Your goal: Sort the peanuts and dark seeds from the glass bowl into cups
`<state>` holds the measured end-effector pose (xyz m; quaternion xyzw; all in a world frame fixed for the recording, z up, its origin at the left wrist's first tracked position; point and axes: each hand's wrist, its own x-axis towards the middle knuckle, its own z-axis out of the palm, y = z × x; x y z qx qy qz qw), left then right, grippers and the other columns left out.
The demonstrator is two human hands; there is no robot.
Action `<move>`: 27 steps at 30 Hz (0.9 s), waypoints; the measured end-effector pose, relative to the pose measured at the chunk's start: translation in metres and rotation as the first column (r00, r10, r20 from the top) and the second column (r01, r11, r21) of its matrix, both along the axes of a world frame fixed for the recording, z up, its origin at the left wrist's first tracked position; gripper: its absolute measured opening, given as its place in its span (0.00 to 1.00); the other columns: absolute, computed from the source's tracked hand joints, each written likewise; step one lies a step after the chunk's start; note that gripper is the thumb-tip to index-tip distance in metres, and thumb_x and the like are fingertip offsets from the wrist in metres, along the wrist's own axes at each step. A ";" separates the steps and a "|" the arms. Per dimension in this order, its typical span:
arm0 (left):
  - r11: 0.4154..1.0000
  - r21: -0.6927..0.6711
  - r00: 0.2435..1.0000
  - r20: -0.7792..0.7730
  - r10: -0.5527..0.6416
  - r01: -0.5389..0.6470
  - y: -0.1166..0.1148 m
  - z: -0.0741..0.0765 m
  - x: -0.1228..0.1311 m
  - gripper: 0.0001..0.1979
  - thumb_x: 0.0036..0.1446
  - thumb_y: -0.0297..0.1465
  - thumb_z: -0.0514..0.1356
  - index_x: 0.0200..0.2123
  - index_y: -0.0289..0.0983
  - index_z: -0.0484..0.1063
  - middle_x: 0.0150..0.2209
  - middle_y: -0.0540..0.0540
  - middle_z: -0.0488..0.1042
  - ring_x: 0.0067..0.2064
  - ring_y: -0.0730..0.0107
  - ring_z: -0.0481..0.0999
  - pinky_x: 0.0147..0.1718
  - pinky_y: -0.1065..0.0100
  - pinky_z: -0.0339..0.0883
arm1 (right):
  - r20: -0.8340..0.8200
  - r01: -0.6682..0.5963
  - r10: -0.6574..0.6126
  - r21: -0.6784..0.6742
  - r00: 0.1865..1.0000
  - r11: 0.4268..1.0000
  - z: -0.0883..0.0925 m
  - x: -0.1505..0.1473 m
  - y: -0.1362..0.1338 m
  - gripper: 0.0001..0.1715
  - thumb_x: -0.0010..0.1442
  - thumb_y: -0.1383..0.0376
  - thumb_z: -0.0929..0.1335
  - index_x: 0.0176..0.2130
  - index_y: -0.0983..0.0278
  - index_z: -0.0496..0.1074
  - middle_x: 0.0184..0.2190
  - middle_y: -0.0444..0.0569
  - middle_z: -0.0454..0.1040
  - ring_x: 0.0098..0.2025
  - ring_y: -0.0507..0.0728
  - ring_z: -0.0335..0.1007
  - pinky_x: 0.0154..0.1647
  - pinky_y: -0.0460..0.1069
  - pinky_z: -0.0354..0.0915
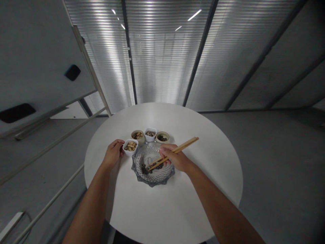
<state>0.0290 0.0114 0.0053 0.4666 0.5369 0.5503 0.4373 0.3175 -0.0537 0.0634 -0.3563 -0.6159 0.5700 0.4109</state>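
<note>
My right hand (175,157) is closed around a pair of wooden chopsticks (181,147). Their tips reach down into a clear, ridged glass bowl (152,181) with a scalloped rim, among small dark pieces (145,169) that look like dried beans or seeds. My left hand (114,153) has its curled fingers against the left side of a small white bowl (130,153) holding pale, peanut-like nuts (131,146). That bowl stands at the glass bowl's upper left. My right fingers cover part of the glass bowl's right side.
Behind the glass bowl stand a beige bowl of light nuts (137,135), a white bowl of mixed striped pieces (150,134) and a beige bowl of dark pieces (162,137). All are on a round white table (203,142). A whiteboard on a frame (45,51) stands at left.
</note>
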 end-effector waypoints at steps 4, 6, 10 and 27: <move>1.000 0.002 1.000 0.003 -0.009 0.009 0.000 -0.001 0.000 0.11 0.50 0.38 0.61 0.31 0.36 0.74 0.18 0.53 0.67 0.17 0.74 0.62 0.17 0.71 0.53 | 0.007 -0.008 0.008 -0.009 1.000 1.000 -0.002 -0.001 0.001 0.32 0.60 0.39 0.69 0.25 0.62 0.64 0.18 0.38 0.59 0.19 0.49 0.61 0.18 0.45 0.63; 1.000 0.000 1.000 0.005 -0.008 0.008 0.000 -0.001 0.000 0.11 0.50 0.39 0.61 0.30 0.37 0.73 0.18 0.53 0.67 0.17 0.74 0.62 0.16 0.70 0.53 | 0.012 -0.014 0.014 -0.012 1.000 1.000 -0.003 -0.001 0.001 0.31 0.60 0.40 0.69 0.25 0.61 0.63 0.18 0.38 0.59 0.19 0.49 0.60 0.19 0.45 0.63; 1.000 0.005 1.000 -0.001 -0.004 0.004 -0.001 0.002 0.001 0.11 0.50 0.38 0.62 0.30 0.36 0.74 0.19 0.52 0.68 0.17 0.74 0.62 0.17 0.70 0.53 | 0.045 -0.014 0.014 0.006 0.999 1.000 -0.004 -0.002 0.001 0.28 0.61 0.43 0.70 0.26 0.62 0.64 0.18 0.38 0.60 0.18 0.48 0.61 0.18 0.44 0.60; 1.000 -0.013 1.000 0.007 -0.002 0.002 0.000 0.000 0.000 0.10 0.50 0.38 0.61 0.31 0.37 0.73 0.18 0.53 0.67 0.17 0.74 0.62 0.16 0.71 0.52 | 0.153 0.062 -0.071 0.060 0.986 0.996 -0.006 -0.004 0.001 0.28 0.66 0.43 0.64 0.26 0.61 0.61 0.17 0.37 0.59 0.16 0.49 0.61 0.16 0.44 0.56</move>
